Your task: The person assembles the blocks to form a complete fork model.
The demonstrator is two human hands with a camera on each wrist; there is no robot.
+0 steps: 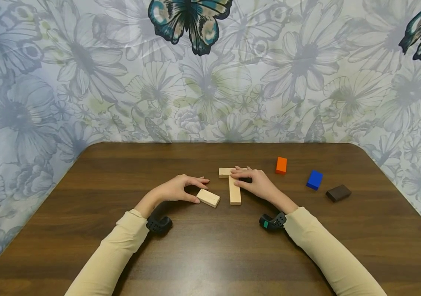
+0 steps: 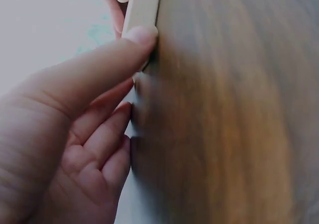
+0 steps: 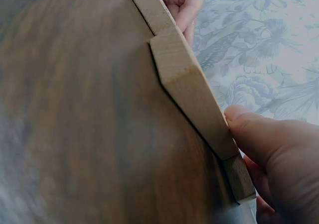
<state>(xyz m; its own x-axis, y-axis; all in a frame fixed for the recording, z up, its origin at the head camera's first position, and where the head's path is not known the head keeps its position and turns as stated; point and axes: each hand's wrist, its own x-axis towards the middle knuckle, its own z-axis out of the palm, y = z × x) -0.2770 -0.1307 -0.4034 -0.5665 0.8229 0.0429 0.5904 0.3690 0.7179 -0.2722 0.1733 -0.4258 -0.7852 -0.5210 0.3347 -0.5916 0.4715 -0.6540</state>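
Three pale wooden blocks lie on the table around both hands. My left hand (image 1: 176, 189) holds the slanted one, a wooden block (image 1: 208, 198), near its left end. In the left wrist view the thumb lies against a wooden block (image 2: 142, 12), with fingertips behind it. My right hand (image 1: 256, 183) is at the meeting place of the other two. Its thumb and a forefinger grip the far end of a lengthwise wooden block (image 1: 234, 195). Other fingers reach over a crosswise wooden block (image 1: 224, 172), covering its right part. The lengthwise block's far end touches the crosswise one.
To the right of the hands lie an orange block (image 1: 281, 165), a blue block (image 1: 314, 180) and a dark brown block (image 1: 338, 193), set apart from each other. Behind the brown table (image 1: 203, 255) hangs a flower-patterned backdrop (image 1: 210, 94).
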